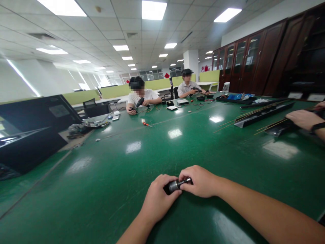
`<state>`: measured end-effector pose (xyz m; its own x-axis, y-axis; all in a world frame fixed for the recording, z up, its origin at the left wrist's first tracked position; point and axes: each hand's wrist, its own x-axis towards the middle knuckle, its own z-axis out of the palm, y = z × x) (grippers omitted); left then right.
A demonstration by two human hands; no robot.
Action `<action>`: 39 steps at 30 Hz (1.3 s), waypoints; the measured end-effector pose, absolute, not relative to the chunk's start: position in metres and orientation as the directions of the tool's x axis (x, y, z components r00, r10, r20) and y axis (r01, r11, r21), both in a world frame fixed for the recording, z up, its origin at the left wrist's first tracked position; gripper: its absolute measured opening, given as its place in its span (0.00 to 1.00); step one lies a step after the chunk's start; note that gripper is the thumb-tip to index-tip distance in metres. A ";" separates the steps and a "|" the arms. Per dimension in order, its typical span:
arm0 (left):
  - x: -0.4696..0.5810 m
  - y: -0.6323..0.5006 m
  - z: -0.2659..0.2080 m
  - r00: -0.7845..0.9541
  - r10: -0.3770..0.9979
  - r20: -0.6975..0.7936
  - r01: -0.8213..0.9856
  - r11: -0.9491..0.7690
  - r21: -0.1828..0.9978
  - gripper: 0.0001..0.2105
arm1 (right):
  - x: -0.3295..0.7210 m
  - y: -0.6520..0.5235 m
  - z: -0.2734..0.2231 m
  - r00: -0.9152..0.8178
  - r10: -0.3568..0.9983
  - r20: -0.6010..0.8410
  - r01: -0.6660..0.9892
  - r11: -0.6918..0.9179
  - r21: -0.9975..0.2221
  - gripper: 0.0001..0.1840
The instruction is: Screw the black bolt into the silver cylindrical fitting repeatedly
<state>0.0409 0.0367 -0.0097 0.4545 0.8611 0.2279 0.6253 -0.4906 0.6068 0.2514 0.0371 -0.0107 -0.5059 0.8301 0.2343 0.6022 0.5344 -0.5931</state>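
Our left hand [158,195] grips a metal cylinder [174,185], our right hand [200,181] its thin end [186,181], above the green surface [111,176]. Its long axis runs sideways, thin end pointing right, slightly away; our fingers [168,178] partly hide it. Well beyond lies an orange screwdriver [146,124].

Outward from the left hand [158,195] and right hand [200,181], bare table [177,149] leaves room to pass toward 12 o'clock. Black panels [27,149] stand at 10 o'clock, a screwdriver [145,124] lies at 11, and a long black rail [264,115] and a co-worker's hand [302,119] obstruct 2. The right forearm [259,206] blocks 4.
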 end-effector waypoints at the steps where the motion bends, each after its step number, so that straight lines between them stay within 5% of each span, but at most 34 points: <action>1: 0.041 0.037 -0.010 0.454 0.861 0.228 0.626 -0.490 0.607 0.12 | 0.251 0.037 -0.011 -0.506 0.829 0.237 0.602 0.537 -0.591 0.09; 29: 0.042 0.035 -0.009 0.406 0.874 0.266 0.594 -0.473 0.651 0.12 | 0.256 0.039 -0.005 -0.493 0.832 0.254 0.597 0.536 -0.596 0.07; 39: 0.036 0.037 -0.011 0.317 0.880 0.355 0.667 -0.472 0.577 0.13 | 0.272 0.051 -0.005 -0.468 0.840 0.276 0.533 0.517 -0.670 0.05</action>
<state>0.0362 0.0369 -0.0114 0.3166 0.8797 0.3547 0.6666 -0.4724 0.5765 0.2724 0.0514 -0.0049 -0.4676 0.8397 0.2763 0.5328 0.5171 -0.6699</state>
